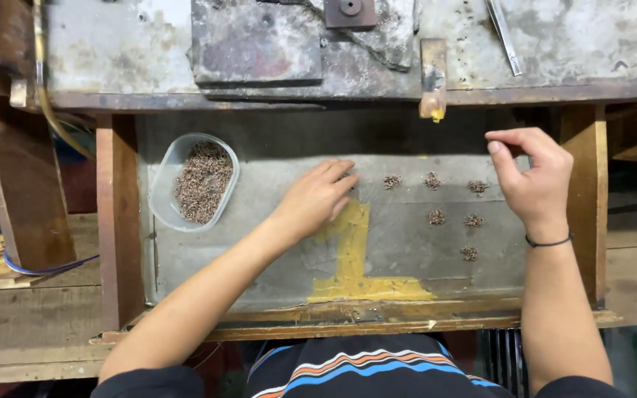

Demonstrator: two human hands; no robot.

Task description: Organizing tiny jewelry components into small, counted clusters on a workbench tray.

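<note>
1. Near edge, bottom centre: wooden tray rim (377, 313), with a yellow painted mark (352, 258) on the grey tray floor just above it.
2. Centre: left hand (315, 199) lies palm down, fingers loosely spread, fingertips touching the floor beside a small brown cluster; nothing visibly gripped.
3. Right of centre: six small brown clusters (436, 217) lie apart in staggered rows.
4. Right: right hand (532, 177) is raised, thumb and forefinger narrowed to a pinch; whether anything is held cannot be told.
5. Left: clear plastic container (167, 177) holds loose brown pieces.
6. Top: worn metal bench (112, 51).
</note>
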